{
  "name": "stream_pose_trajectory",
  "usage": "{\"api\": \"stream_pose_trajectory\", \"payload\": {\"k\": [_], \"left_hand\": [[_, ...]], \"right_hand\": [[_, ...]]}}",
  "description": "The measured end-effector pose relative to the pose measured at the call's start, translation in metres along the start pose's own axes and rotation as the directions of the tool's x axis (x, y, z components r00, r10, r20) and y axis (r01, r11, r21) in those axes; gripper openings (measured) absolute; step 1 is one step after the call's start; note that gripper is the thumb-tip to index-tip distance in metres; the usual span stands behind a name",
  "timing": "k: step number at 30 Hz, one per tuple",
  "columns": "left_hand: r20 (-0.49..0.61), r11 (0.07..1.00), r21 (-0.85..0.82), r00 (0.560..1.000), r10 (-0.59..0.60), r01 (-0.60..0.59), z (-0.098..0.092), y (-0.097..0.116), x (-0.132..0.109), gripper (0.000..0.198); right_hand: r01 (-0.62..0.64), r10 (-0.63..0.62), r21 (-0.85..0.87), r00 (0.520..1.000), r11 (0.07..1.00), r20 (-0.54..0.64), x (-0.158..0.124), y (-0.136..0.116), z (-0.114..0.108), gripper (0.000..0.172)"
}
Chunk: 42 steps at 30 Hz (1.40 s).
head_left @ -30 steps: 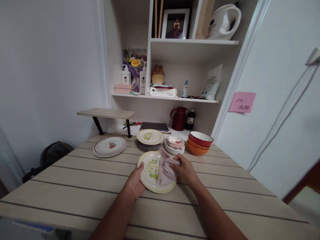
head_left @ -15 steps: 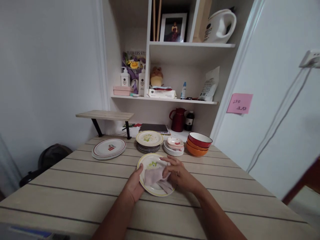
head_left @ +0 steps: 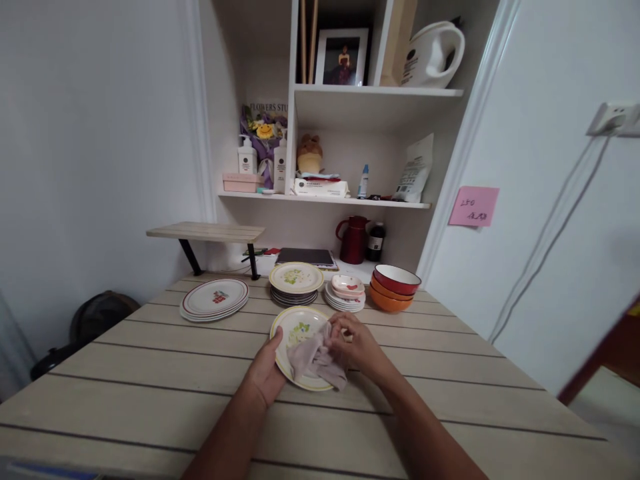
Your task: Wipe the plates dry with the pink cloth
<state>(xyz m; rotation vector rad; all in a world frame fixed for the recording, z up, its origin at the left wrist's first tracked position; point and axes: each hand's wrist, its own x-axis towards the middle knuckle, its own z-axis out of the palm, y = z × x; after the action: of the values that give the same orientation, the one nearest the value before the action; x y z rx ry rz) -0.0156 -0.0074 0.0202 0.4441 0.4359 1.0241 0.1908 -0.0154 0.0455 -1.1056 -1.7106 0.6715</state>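
A cream plate [head_left: 286, 333] with a yellow rim and a green floral print is tilted a little above the wooden table. My left hand [head_left: 267, 369] grips its left edge, thumb on top and fingers underneath. Over the plate's lower right part lies a crumpled mauve cloth [head_left: 316, 357]. My right hand [head_left: 356, 340] pinches the upper part of this cloth between thumb and fingers, at the plate's right side. The cloth's lower corner hangs past the rim.
Behind the plate stand oval plates [head_left: 215, 298], a plate stack with a floral plate [head_left: 297, 277] on top, small dishes [head_left: 346, 293] and nested bowls [head_left: 395, 288]. A raised wooden shelf [head_left: 207, 232] is at back left. A red jug [head_left: 354, 240] and dark bottle [head_left: 376, 242] stand further back.
My right hand has drawn its fingers together and pulled the cloth up into a bunch; before, the cloth lay flatter under the fingers. My left hand keeps its hold on the plate.
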Motion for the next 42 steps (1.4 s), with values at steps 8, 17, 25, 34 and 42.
{"api": "stream_pose_trajectory", "payload": {"k": [8, 17, 25, 34, 42], "left_hand": [[-0.056, 0.999, 0.032, 0.998, -0.016, 0.017, -0.001, -0.001, 0.002, 0.054], [-0.075, 0.999, 0.043, 0.997, 0.003, 0.000, 0.002, -0.001, -0.001, 0.053], [-0.054, 0.999, 0.046, 0.999, 0.004, -0.002, 0.002, 0.000, -0.003, 0.057], [-0.017, 1.000, 0.029, 1.000, 0.000, 0.001, 0.000, 0.000, -0.002, 0.055], [0.029, 0.999, 0.044, 0.999, -0.024, 0.023, 0.002, -0.002, -0.002, 0.052]], "right_hand": [[-0.011, 0.030, -0.090, 0.976, 0.996, 0.214, -0.008, 0.005, 0.003, 0.067], [0.197, -0.178, -0.206, 0.978, 0.959, 0.109, 0.000, 0.012, 0.014, 0.056], [0.059, -0.017, -0.244, 0.985, 0.968, 0.171, -0.006, 0.015, -0.002, 0.078], [-0.050, 0.053, -0.194, 0.998, 0.980, 0.014, -0.010, -0.010, 0.002, 0.050], [0.132, -0.073, -0.249, 0.969, 0.959, 0.235, -0.003, -0.001, 0.038, 0.051]]}}
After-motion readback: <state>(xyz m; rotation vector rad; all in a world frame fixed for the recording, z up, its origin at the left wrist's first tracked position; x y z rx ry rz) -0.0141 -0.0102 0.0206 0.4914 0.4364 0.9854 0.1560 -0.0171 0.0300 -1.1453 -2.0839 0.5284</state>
